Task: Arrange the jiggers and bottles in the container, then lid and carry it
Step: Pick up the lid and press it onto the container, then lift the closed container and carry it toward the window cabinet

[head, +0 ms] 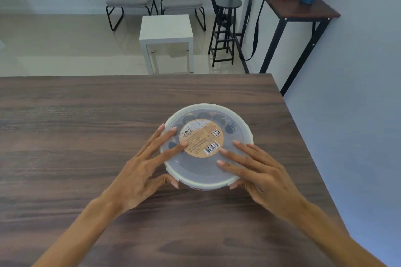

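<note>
The container's lid [206,169] lies under both hands, left [141,171] and right [258,173], fingers spread flat, thumbs hooking its rim.

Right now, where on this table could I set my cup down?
The wooden table is bare left of the lidded container and behind it to the far edge. Near the right edge, the right hand and left hand crowd it.
</note>
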